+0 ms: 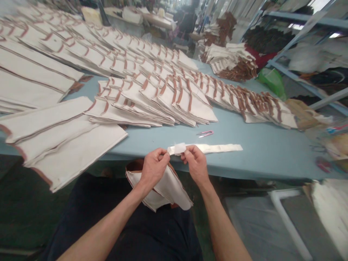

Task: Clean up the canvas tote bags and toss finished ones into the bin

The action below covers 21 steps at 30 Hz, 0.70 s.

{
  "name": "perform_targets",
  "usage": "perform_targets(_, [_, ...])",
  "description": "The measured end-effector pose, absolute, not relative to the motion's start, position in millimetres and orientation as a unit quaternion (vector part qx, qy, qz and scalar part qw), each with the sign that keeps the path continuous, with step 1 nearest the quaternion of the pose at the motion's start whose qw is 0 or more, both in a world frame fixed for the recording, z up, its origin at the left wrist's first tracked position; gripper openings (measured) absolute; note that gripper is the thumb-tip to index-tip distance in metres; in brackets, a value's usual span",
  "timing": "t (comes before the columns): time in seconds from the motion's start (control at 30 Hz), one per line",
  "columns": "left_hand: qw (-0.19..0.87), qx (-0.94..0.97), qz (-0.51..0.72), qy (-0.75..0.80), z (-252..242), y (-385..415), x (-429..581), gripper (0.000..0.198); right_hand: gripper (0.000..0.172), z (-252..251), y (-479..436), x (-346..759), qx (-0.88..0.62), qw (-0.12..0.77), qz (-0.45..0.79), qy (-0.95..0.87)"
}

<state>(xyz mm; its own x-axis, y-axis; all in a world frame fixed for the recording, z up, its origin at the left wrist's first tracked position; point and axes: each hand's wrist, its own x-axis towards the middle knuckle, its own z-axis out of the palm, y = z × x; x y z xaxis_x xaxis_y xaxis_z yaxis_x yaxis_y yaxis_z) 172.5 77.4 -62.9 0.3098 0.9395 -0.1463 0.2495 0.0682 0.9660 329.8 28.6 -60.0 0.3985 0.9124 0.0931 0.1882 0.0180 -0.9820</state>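
A long table with a light-blue covering (pixel 272 145) spans the frame. Rows of overlapping cream fabric pieces with brown trim (pixel 165 96) cover its upper left and centre; pink-handled metal snips (pixel 208 133) and a flat, narrow cream strip (pixel 220 148) lie right of centre.

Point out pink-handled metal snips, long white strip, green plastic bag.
Pink-handled metal snips (pixel 209 133): head view, pink handle.
Long white strip (pixel 219 148): head view, flat middle stretch.
Green plastic bag (pixel 272 82): head view, front side.

On blue cloth-covered table (pixel 261 159), mid-frame: pink metal snips (pixel 208 134) lie behind long flat white strip (pixel 221 148); brown-edged white cloth stacks (pixel 81 49), upper left.
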Motion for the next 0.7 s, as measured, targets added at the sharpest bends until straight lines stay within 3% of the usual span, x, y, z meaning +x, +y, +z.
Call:
perform_targets(0.27, [0.461,0.63,0.319,0.538,-62,79,171,0.028,0.031,-61,37,338,-0.625,0.581,0.352,-0.385])
perform_targets(0.5, [0.369,0.659,0.294,0.587,-56,75,151,0.053,0.027,-65,34,328,-0.637,0.565,0.346,-0.394])
perform_targets(0.7, [0.3,0.784,0.18,0.513,-45,58,156,0.047,0.024,-65,34,328,-0.633,0.57,0.353,-0.388])
